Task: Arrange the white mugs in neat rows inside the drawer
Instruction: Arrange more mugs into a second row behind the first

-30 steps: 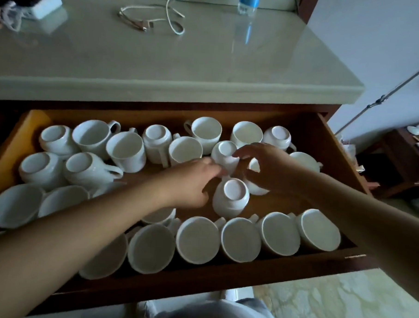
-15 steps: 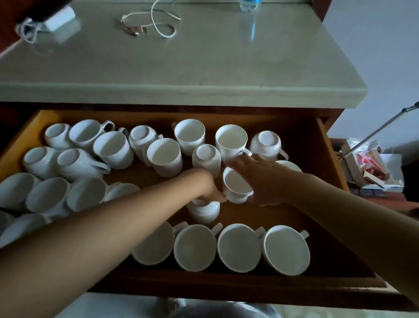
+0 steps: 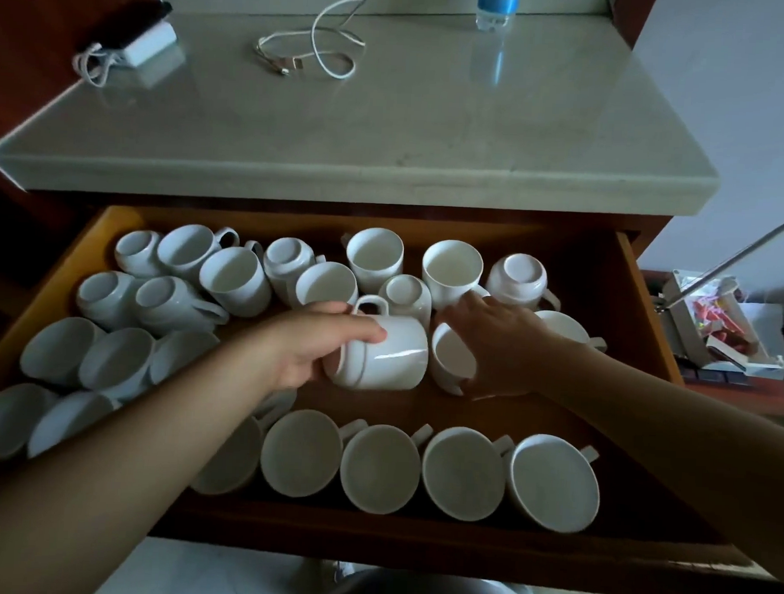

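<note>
While the left hand [image 3: 309, 351] wraps its fingers [image 3: 365, 331] around a white mug [image 3: 387, 352] held on its side in mid-drawer, handle up, the right hand [image 3: 498, 342] closes on a tilted mug [image 3: 450, 357] just beside it, fingers partly hidden behind that mug. Both sit in the open wooden drawer [image 3: 641, 303], hemmed in by clutter: a jumble of upright and upturned mugs [image 3: 233, 281] fills the back and left, and an upturned mug [image 3: 406, 293] stands directly behind the held one. Along the front edge runs a row of mugs [image 3: 423, 471] lying side by side. Above, the table [image 3: 389, 117] carries a white cable [image 3: 320, 46], a charger [image 3: 143, 45] and a blue bottle [image 3: 495, 5].
</note>
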The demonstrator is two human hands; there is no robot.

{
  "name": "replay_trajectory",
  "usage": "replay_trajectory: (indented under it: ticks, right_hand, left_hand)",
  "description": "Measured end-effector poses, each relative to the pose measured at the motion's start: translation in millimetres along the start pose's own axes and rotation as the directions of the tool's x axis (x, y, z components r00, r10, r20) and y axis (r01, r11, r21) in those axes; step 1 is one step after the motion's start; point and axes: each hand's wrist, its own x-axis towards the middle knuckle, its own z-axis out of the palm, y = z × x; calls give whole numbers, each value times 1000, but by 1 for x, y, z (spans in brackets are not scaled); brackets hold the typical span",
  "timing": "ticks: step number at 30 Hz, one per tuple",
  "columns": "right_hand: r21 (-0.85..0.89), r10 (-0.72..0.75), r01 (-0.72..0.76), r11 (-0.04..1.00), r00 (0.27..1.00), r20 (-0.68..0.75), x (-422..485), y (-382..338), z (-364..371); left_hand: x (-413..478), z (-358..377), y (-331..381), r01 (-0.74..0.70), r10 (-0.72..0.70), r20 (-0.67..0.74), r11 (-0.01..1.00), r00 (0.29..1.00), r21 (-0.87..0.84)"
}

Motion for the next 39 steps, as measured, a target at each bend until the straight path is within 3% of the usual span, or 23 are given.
replay_trajectory:
  ticks: [3, 8, 17, 20, 24, 29, 34, 37, 39]
  right_hand:
    - [11, 11, -11, 1000, 1000, -15, 0, -7, -2]
    - [153, 34, -38, 988, 999, 26, 0, -20, -12]
    - [433, -37, -37, 901, 986, 162, -10, -25, -61]
    - [511, -75, -32, 859, 979, 187, -3, -25, -65]
    - [615, -128, -10, 789, 975, 180, 2, -24, -67]
    - [645, -169, -13, 764, 961, 220, 7, -21, -70]
    - [633, -169, -18, 774, 958, 232, 10, -20, -77]
    - [618, -161, -19, 786, 959, 234, 12, -21, -79]
    - [605, -164, -29, 796, 951, 261, 14, -24, -80]
  left_hand:
    - [-7, -14, -9, 21, 35, 144, 929, 989, -370]
    - [-1, -26, -21, 29, 94, 191, 831, 977, -555]
    - [5, -34, -17, -125, 187, 121, 908, 975, -400]
    - [9, -36, -16, -29, 135, 192, 881, 972, -473]
    - [22, -48, -15, 153, 35, 272, 755, 962, -637]
    - [22, -54, -11, 179, -8, 292, 808, 956, -562]
    - [21, -63, -6, 227, 47, 492, 847, 869, -481]
    - [23, -71, 1, 154, 118, 619, 917, 776, -368]
    - [22, -71, 10, 77, 92, 651, 971, 753, -227]
